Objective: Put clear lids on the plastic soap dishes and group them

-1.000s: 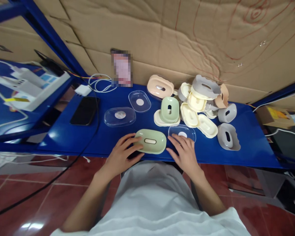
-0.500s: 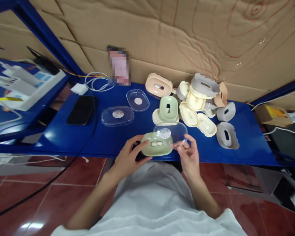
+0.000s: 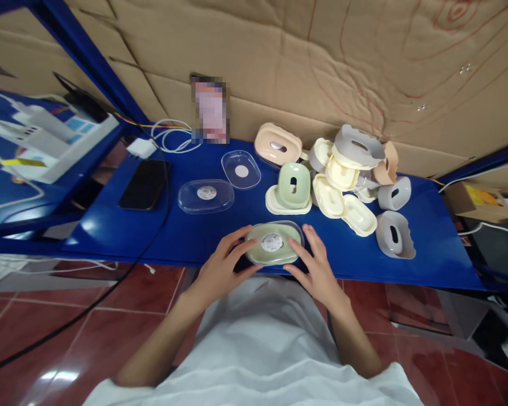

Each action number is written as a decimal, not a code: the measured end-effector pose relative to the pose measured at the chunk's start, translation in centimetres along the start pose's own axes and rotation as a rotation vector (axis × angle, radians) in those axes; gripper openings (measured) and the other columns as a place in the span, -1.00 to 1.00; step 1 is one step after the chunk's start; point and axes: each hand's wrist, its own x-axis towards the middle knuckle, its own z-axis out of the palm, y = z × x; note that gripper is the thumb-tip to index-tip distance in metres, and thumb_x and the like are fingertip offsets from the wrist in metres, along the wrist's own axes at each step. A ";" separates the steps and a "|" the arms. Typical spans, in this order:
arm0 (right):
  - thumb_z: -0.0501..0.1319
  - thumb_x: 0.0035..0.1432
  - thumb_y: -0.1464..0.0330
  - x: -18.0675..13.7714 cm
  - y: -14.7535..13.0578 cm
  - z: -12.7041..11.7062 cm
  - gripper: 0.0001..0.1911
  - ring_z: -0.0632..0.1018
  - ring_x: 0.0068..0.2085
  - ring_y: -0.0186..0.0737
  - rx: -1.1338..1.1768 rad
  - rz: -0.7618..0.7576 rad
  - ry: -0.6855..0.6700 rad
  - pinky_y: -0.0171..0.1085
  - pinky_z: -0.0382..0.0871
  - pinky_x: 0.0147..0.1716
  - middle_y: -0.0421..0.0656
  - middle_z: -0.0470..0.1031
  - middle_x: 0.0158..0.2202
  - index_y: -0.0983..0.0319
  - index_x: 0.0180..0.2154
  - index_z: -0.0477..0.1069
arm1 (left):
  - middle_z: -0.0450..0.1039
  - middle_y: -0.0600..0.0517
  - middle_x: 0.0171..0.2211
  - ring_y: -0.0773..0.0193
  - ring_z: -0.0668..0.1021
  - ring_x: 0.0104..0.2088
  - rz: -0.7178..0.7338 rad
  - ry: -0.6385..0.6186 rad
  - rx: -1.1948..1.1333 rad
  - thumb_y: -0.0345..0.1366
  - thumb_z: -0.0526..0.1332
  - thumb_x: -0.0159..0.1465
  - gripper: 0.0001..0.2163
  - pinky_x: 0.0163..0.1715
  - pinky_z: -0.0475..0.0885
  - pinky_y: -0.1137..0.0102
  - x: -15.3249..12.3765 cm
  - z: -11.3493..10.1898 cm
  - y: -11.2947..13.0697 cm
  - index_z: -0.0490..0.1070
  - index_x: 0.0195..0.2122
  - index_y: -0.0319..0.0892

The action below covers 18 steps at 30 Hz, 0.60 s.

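A pale green oval plastic box piece (image 3: pixel 258 254) is at the table's front edge. Over it lies a clear plastic cover (image 3: pixel 297 226) with a round printed sticker (image 3: pixel 271 242). At its left end my left hand (image 3: pixel 226 265) grips the green piece, thumb at the near side and fingers on the far side. On the other end my right hand (image 3: pixel 315 265) has its fingers spread round the clear cover's edge, thumb near the front. Whether the cover sits fully down on the green piece I cannot tell. Behind it, a smaller green box (image 3: pixel 294 198) rests on a cream oval piece (image 3: pixel 275 206).
Two more clear covers, one long (image 3: pixel 190 197) and one rounder (image 3: pixel 250 177), lie to the left. A peach box (image 3: pixel 265 148) and a heap of cream and grey pieces (image 3: pixel 375 155) stand at the back right. On the left are a black phone (image 3: pixel 139 189) and cables.
The clear cover, held raised and offset to the right before, has come down over the green piece. My right hand has moved left and down with it; the left hand stays at its end.
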 end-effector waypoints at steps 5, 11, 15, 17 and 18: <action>0.32 0.44 0.23 0.3 0.1 0.4 -0.35 0.40 0.42 0.17 -0.089 -0.043 0.032 0.18 0.43 0.32 0.05 0.29 0.45 -0.05 0.47 0.26 | 0.34 -0.22 0.40 -0.06 0.48 0.37 -0.065 -0.028 -0.058 -0.11 0.39 0.43 -0.42 0.32 0.52 -0.01 0.3 -0.3 0.2 0.26 0.40 -0.04; 0.34 0.43 0.24 0.0 -0.3 1.0 -0.38 0.39 0.42 0.19 -0.134 -0.037 0.070 0.19 0.42 0.33 0.10 0.32 0.39 0.00 0.44 0.33 | 0.28 -0.22 0.47 -0.06 0.43 0.42 -0.088 -0.097 -0.069 -0.15 0.31 0.49 -0.43 0.35 0.47 -0.02 0.7 -0.5 -0.1 0.21 0.47 -0.03; 0.32 0.44 0.29 0.1 -0.3 1.1 -0.35 0.32 0.48 0.17 -0.140 -0.065 0.080 0.16 0.41 0.37 0.09 0.28 0.43 0.00 0.47 0.28 | 0.29 -0.21 0.47 -0.07 0.45 0.40 -0.075 -0.101 -0.079 -0.14 0.31 0.49 -0.42 0.33 0.47 -0.04 0.7 -0.5 -0.3 0.20 0.48 0.00; 0.31 0.45 0.31 0.2 -0.4 1.1 -0.34 0.29 0.51 0.15 -0.148 -0.081 0.068 0.16 0.41 0.38 0.08 0.25 0.47 -0.01 0.49 0.24 | 0.28 -0.21 0.47 -0.07 0.44 0.41 -0.072 -0.106 -0.079 -0.13 0.30 0.49 -0.41 0.33 0.47 -0.04 0.6 -0.6 -0.2 0.18 0.49 0.01; 0.30 0.45 0.32 0.2 -0.4 1.1 -0.33 0.28 0.52 0.14 -0.150 -0.091 0.060 0.17 0.40 0.39 0.07 0.24 0.49 -0.01 0.49 0.23 | 0.26 -0.21 0.48 -0.07 0.43 0.42 -0.070 -0.120 -0.078 -0.13 0.29 0.50 -0.40 0.34 0.46 -0.03 0.5 -0.7 -0.2 0.16 0.50 0.01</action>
